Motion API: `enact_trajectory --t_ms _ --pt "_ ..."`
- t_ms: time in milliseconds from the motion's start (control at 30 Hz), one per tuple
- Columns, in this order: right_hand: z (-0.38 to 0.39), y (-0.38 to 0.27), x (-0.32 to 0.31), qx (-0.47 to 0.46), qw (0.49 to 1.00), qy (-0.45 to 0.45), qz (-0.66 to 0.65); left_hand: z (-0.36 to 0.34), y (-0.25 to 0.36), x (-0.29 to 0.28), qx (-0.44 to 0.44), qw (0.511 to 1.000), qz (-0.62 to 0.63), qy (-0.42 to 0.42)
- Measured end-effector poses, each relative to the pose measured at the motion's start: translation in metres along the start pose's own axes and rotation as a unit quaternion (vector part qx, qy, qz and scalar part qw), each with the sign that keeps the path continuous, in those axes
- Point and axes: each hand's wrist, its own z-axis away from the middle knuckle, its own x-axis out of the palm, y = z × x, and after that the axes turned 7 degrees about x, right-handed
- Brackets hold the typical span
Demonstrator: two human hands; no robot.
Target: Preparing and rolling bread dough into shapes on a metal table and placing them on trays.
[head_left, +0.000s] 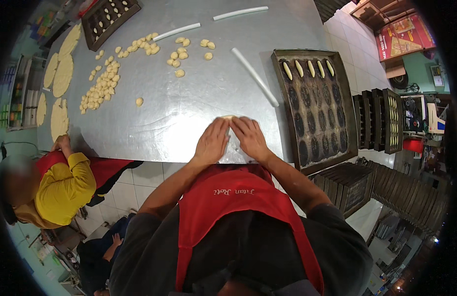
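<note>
Left hand [213,141] and right hand [250,140] held close together over tabletop [186,103]; dough piece [229,117] touched by fingertips, partly covered; whether pinched in either grip cannot be told. Dough balls [106,85] scattered beyond; white rod [240,13] laid farther off.

Cream dough balls [101,89], silver-grey table [164,111], brown tray [307,53] with blackened ovals [310,120], red apron [228,211]
</note>
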Motion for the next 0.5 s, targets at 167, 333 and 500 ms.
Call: enact_trajectory --t_ms 167,333,500 --pt "-0.091 -0.029 -0.022 0.153 0.911 -0.376 0.07 0.009 0.014 -0.022 0.025 0.998 -0.048 0.022" --pt "-0.073 -0.038 0.049 0.161 0.976 -0.129 -0.065 0.003 -0.038 -0.055 -0.1 0.983 0.104 0.116" --pt "-0.021 -0.078 0.029 0.131 0.963 -0.236 0.018 0.006 -0.156 -0.1 -0.158 0.97 -0.005 0.184"
